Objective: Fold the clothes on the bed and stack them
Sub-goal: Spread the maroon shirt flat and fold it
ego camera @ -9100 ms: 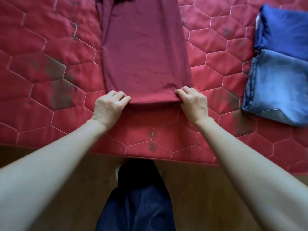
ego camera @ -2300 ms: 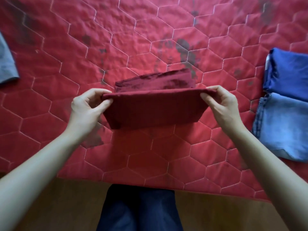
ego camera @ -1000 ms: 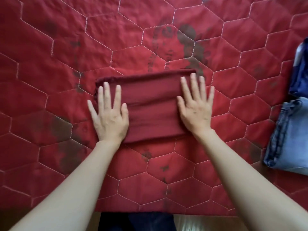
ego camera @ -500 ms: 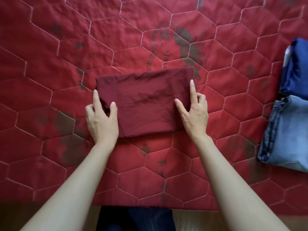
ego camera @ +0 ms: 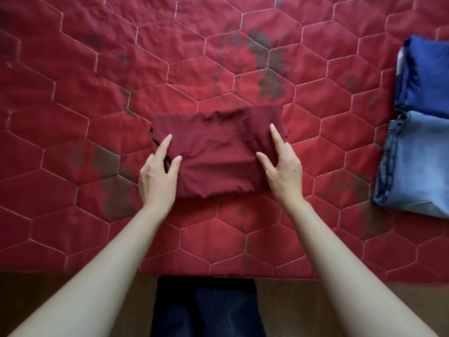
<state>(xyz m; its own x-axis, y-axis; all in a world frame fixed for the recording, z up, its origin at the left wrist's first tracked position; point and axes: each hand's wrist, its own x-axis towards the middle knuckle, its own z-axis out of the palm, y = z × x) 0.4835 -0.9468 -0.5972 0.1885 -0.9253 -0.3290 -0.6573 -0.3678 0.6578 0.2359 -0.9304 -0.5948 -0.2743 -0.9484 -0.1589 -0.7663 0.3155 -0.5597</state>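
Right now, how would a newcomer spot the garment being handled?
On the red quilted bedspread, look at its near-centre, between the left hand and right hand. The folded maroon garment lies there, unlike the blue folded clothes and folded jeans at right.

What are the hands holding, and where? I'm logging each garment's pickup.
The folded maroon garment: left hand grips its left end, right hand its right end, thumbs on top, on the red quilt.
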